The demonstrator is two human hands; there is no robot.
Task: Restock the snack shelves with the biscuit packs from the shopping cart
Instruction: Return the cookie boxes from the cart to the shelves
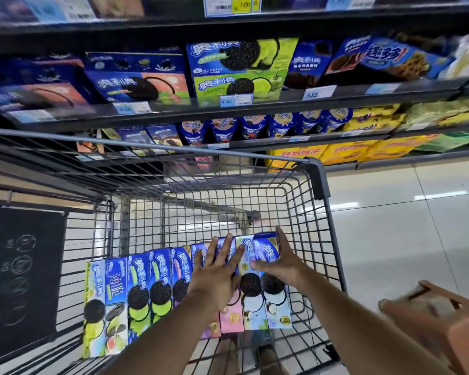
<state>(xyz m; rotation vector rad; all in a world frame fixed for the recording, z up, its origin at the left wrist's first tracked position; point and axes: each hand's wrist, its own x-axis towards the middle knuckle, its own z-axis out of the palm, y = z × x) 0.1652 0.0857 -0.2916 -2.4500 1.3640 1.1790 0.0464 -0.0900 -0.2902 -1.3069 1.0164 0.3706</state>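
Note:
Several Oreo biscuit packs (146,288) lie side by side in a row on the floor of the wire shopping cart (318,180). My left hand (217,272) lies flat on the middle packs with fingers spread and straight. My right hand (279,262) grips the top end of the rightmost blue pack (267,250), thumb on its front and fingers round its far side. The snack shelves (228,109) behind the cart hold boxed Oreo packs and tubs.
A black fold-down panel (22,266) hangs at the cart's left. At the bottom right another person's hand (428,315) holds a brown object, blurred. Shiny tiled floor (404,226) lies right of the cart. Price tags (233,100) line the shelf edges.

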